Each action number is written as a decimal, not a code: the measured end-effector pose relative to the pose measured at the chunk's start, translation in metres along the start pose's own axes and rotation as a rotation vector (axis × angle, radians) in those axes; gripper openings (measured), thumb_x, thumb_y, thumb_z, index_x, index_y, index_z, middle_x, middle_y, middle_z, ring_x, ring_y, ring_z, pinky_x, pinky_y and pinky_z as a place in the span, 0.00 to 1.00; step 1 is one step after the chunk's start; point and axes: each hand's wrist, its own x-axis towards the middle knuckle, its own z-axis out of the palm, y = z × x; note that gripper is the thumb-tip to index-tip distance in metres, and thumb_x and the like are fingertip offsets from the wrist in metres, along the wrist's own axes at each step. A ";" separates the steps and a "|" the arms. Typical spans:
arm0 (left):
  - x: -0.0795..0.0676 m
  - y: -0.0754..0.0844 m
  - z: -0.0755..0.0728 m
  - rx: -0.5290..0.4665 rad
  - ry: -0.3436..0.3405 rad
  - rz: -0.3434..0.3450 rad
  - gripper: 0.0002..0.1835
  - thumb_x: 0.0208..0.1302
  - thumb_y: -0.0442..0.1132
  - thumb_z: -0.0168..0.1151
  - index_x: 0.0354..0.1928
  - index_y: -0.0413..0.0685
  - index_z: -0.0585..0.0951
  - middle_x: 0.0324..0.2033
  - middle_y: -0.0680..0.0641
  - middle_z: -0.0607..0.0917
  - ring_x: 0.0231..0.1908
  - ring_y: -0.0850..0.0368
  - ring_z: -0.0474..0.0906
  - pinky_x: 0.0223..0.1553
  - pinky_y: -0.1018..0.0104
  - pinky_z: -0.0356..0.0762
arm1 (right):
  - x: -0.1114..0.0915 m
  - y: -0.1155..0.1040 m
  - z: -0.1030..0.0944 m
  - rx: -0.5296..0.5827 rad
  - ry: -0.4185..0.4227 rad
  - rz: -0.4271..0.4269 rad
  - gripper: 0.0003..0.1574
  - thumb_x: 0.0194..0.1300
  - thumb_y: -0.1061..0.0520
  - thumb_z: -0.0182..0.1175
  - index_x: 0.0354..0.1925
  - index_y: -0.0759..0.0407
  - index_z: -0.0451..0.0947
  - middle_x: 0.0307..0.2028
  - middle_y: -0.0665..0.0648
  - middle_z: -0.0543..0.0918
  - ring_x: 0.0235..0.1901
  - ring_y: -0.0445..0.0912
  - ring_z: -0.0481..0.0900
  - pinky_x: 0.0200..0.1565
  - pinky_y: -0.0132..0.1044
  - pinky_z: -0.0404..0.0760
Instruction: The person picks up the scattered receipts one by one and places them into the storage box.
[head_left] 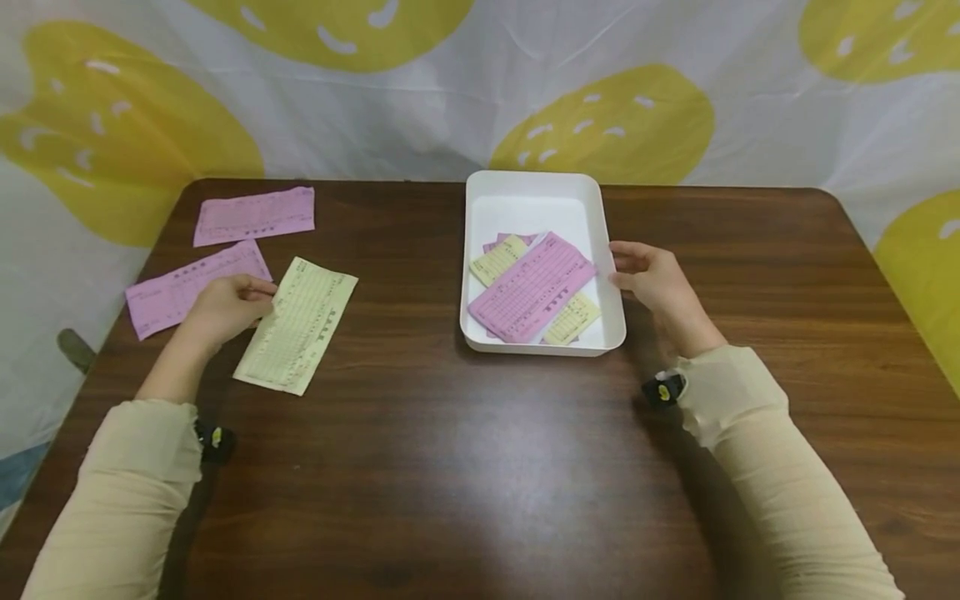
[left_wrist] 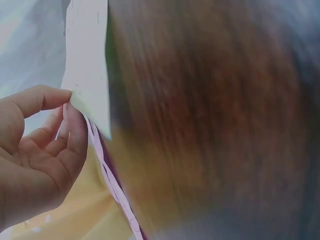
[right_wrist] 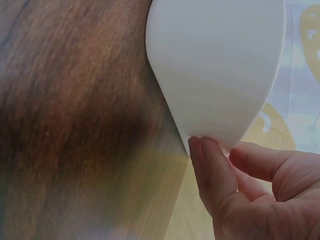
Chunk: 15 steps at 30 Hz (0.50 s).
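My left hand pinches the left edge of a yellow printed paper slip between thumb and fingers; in the left wrist view the slip rises from the fingertips. Two pink slips lie close by: one pink slip partly under that hand, another pink slip farther back. On the right, my right hand holds the right side of a white tray, its fingertips on the outer wall and the thumb near the rim. Inside the tray, a pink slip overlaps yellow and pink ones.
Everything lies on a dark brown wooden table with rounded far corners. Behind it hangs a white curtain with large yellow shapes. A small dark band sits at the right wrist, and a similar band at the left.
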 end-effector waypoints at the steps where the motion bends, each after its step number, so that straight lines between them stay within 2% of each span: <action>1: 0.000 0.000 0.000 -0.035 -0.008 -0.005 0.22 0.66 0.34 0.49 0.58 0.25 0.69 0.51 0.27 0.76 0.30 0.74 0.70 0.31 0.81 0.75 | 0.000 0.000 0.000 0.001 0.000 -0.001 0.34 0.68 0.66 0.51 0.71 0.61 0.58 0.62 0.68 0.70 0.43 0.37 0.74 0.44 0.24 0.76; 3: 0.001 0.000 0.001 -0.098 -0.025 -0.009 0.23 0.67 0.34 0.49 0.60 0.25 0.67 0.53 0.28 0.75 0.31 0.78 0.70 0.33 0.82 0.76 | 0.000 0.000 0.000 0.007 -0.001 -0.008 0.34 0.68 0.66 0.51 0.71 0.61 0.58 0.62 0.68 0.70 0.43 0.37 0.74 0.43 0.24 0.76; 5: 0.002 0.001 0.002 -0.150 -0.038 -0.008 0.24 0.68 0.35 0.50 0.61 0.25 0.66 0.50 0.34 0.77 0.31 0.80 0.71 0.35 0.83 0.77 | 0.001 0.000 0.000 0.010 -0.002 -0.011 0.34 0.68 0.67 0.50 0.71 0.61 0.58 0.62 0.67 0.70 0.44 0.38 0.74 0.44 0.24 0.76; 7: 0.002 0.002 0.002 -0.214 -0.057 -0.009 0.25 0.69 0.35 0.51 0.62 0.25 0.64 0.42 0.47 0.81 0.32 0.80 0.72 0.37 0.83 0.78 | 0.001 0.000 0.000 0.013 -0.002 -0.014 0.34 0.68 0.66 0.51 0.71 0.61 0.58 0.62 0.67 0.70 0.44 0.37 0.74 0.44 0.24 0.76; 10: 0.004 0.003 0.002 -0.322 -0.097 -0.003 0.27 0.69 0.36 0.51 0.64 0.25 0.61 0.33 0.65 0.77 0.33 0.79 0.74 0.40 0.82 0.79 | 0.001 0.001 0.000 0.021 -0.003 -0.017 0.34 0.68 0.66 0.51 0.71 0.61 0.58 0.62 0.68 0.70 0.41 0.34 0.73 0.43 0.23 0.76; 12: 0.004 0.004 0.003 -0.395 -0.116 0.006 0.28 0.69 0.36 0.51 0.65 0.26 0.59 0.31 0.70 0.76 0.34 0.78 0.75 0.41 0.82 0.79 | 0.001 0.001 0.000 0.029 -0.003 -0.017 0.34 0.68 0.66 0.52 0.71 0.62 0.58 0.62 0.69 0.70 0.39 0.33 0.73 0.42 0.22 0.76; 15: 0.004 0.008 0.005 -0.485 -0.119 0.024 0.25 0.69 0.36 0.52 0.63 0.30 0.62 0.32 0.70 0.77 0.36 0.78 0.76 0.43 0.82 0.79 | 0.001 0.001 0.000 0.036 0.001 -0.017 0.34 0.68 0.66 0.52 0.70 0.62 0.58 0.62 0.69 0.70 0.38 0.31 0.73 0.40 0.20 0.75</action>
